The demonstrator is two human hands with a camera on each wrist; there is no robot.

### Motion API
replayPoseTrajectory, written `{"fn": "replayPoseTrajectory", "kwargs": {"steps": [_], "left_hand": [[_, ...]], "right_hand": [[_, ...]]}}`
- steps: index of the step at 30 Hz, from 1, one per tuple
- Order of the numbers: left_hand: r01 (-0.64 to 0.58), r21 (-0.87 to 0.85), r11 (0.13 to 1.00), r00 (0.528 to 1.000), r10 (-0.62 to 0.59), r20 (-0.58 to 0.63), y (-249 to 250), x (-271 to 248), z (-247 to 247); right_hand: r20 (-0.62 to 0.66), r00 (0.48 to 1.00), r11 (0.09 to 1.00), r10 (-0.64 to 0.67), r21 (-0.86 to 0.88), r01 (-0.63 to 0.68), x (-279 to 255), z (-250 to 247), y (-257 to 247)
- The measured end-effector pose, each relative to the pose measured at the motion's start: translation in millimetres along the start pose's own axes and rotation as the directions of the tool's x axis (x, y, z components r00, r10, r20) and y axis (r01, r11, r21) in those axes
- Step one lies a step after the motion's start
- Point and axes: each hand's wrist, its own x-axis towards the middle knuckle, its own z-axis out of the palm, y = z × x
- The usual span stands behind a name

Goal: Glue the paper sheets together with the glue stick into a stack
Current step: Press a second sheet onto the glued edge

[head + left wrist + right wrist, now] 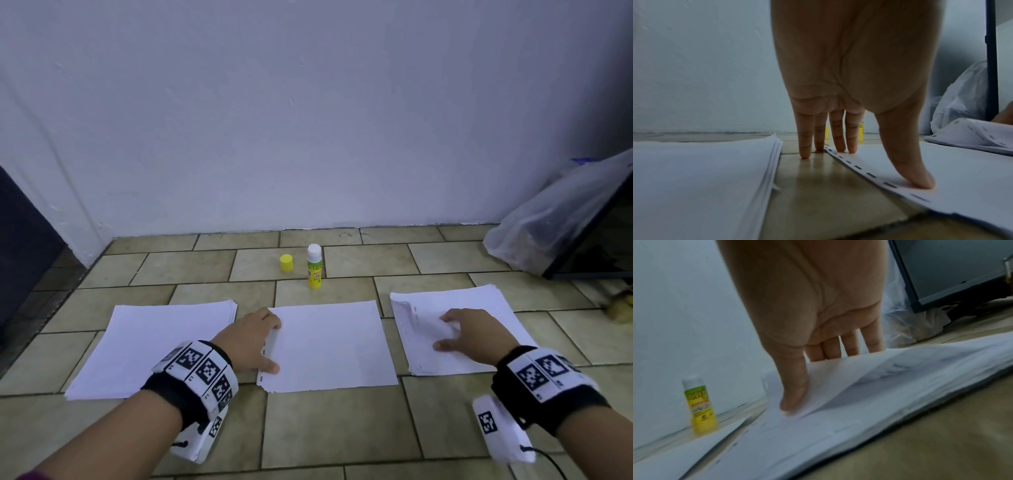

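Tiled floor (342, 428) meets a pale wall (308, 120); all work lies on the tiles, located below against the glue stick (314, 266).

Left hand (251, 337): fingers (840, 134) straight and close together, thumb (906, 155) splayed. Thumb tip and two fingertips press the left edge of the middle sheet (329, 346); the other two fingertips touch bare tile beside it. Nothing gripped.

Right hand (474, 334): fingers (831, 347) extended, slightly apart, thumb (794, 386) down. A raised fold of the top sheet of the right stack (455, 329) lies between thumb and fingers; whether it is pinched cannot be told.

Glue stick stands upright, uncapped, behind the middle sheet. Yellow cap (286, 263) sits just left of it. Left stack (154, 346) lies forward-left of the stick, right stack forward-right. Plastic bag (555, 219) lies far right of it.
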Motion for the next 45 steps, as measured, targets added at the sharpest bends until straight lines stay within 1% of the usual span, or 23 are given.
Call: {"fn": "replayPoseTrajectory", "kwargs": {"steps": [2,4,6,7,9,10,11,12,13,15,16,18,20,23,25,31,38,45], "left_hand": [[-0.006,-0.004,1.0,1.0,0.006,0.003,-0.3,0.1,-0.2],[-0.008,-0.015,1.0,1.0,0.008,0.017,-0.9,0.3,-1.3],[-0.006,-0.034,0.999,0.999,0.007,0.038,-2.1,0.7,-3.3],[-0.003,-0.042,0.999,0.999,0.005,0.048,-2.9,1.2,-4.1],[0.003,-0.048,0.999,0.998,0.001,0.064,-3.9,1.5,-4.6],[0.003,-0.043,0.999,0.998,0.0,0.067,-4.1,1.5,-4.4],[0.003,-0.031,1.0,0.998,-0.001,0.068,-4.0,1.3,-3.9],[-0.001,-0.012,1.0,0.998,0.002,0.065,-3.4,1.1,-3.6],[-0.008,0.01,1.0,0.998,0.008,0.058,-2.8,1.1,-3.2],[-0.021,0.04,0.999,0.999,0.02,0.044,-1.5,0.9,-3.7],[-0.024,0.043,0.999,0.999,0.022,0.041,-1.0,0.7,-4.0],[-0.026,0.035,0.999,0.999,0.025,0.038,-0.9,-0.5,-3.5],[-0.027,0.023,0.999,0.999,0.027,0.034,-1.4,-2.1,-2.1],[-0.023,0.017,1.0,0.999,0.023,0.023,-2.2,-4.0,0.1],[-0.023,0.023,0.999,1.0,0.022,0.017,-2.6,-4.5,1.1],[-0.019,0.01,1.0,1.0,0.019,-0.007,-4.5,-6.9,4.0],[-0.01,0.031,0.999,1.0,0.01,0.013,-5.3,-6.5,3.2],[-0.008,0.034,0.999,1.0,0.007,0.014,-6.6,-5.0,4.1]], "right_hand": [[-0.077,0.997,0.998,-0.01,0.059,0.015,2.3,-7.1,3.0],[-0.19,0.981,0.985,0.041,0.17,-0.008,2.3,-16.7,5.6],[-0.299,0.949,0.969,0.1,0.244,-0.026,-0.1,-29.6,6.9],[-0.356,0.926,0.964,0.124,0.266,-0.026,-3.2,-36.8,5.4],[-0.489,0.86,0.96,0.143,0.28,0.0,-15.6,-53.4,-5.9],[-0.551,0.825,0.958,0.127,0.285,0.043,-24.4,-62.0,-16.6],[-0.586,0.804,0.953,0.098,0.288,0.094,-33.9,-69.0,-31.3],[-0.578,0.814,0.945,0.059,0.295,0.141,-43.1,-72.5,-48.3],[-0.537,0.843,0.936,0.011,0.302,0.18,-51.1,-71.1,-67.2],[-0.407,0.906,0.926,-0.118,0.285,0.249,-61.5,-53.5,-104.3],[-0.338,0.923,0.926,-0.183,0.257,0.277,-61.9,-39.9,-120.4],[-0.211,0.937,0.932,-0.279,0.176,0.317,-53.4,-10.5,-145.4],[-0.096,0.942,0.937,-0.322,0.108,0.331,-39.7,15.6,-161.8],[0.027,0.948,0.938,-0.318,0.153,0.311,-23.9,39.6,-176.0],[0.078,0.943,0.932,-0.323,0.199,0.303,-17.7,48.8,-181.1],[0.094,0.935,0.924,-0.342,0.212,0.317,-16.3,54.9,-183.5],[0.095,0.938,0.93,-0.334,0.194,0.312,-14.7,55.4,-182.4],[0.051,0.941,0.924,-0.335,0.212,0.318,-9.3,56.9,-173.1]]}}
